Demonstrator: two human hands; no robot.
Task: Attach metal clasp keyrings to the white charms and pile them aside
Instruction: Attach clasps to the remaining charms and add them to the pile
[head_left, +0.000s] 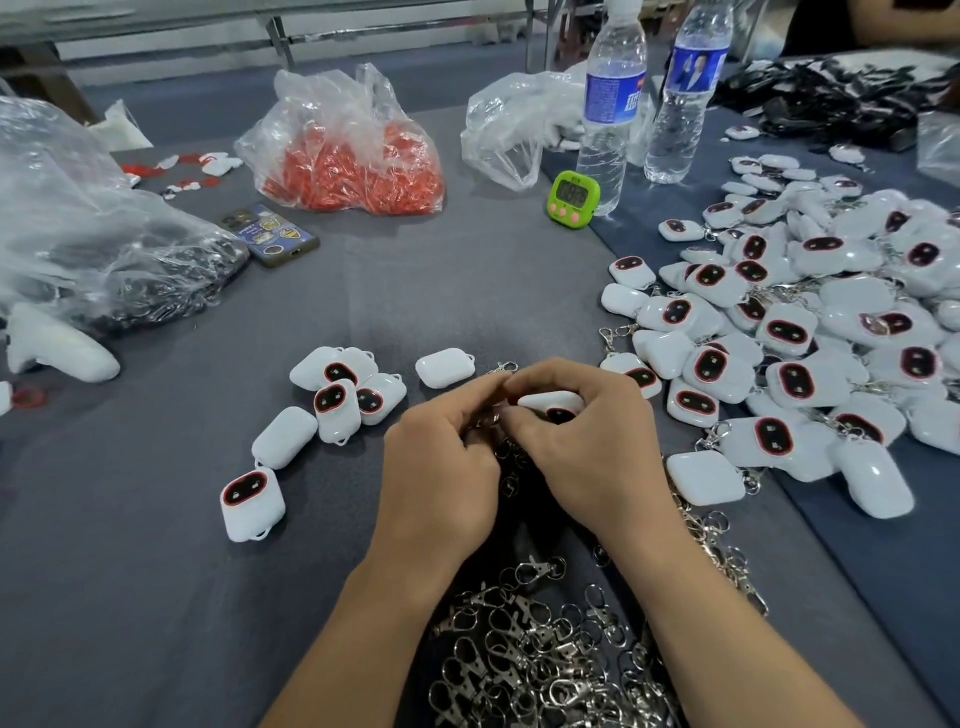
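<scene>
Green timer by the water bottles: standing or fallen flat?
Standing. The green timer rests on its base, display and pink buttons facing the camera, beside the nearer water bottle.

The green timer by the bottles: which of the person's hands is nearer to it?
Right. The right hand lies almost straight below the green timer in the picture; the left hand lies further left.

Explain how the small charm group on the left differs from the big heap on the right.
The left group holds a few charms spread flat; the right heap holds dozens, stacked up. The left group shows bare loops, no clasps; the right heap has metal clasps attached. Both are the same white charms with red-rimmed dark ovals.
</scene>
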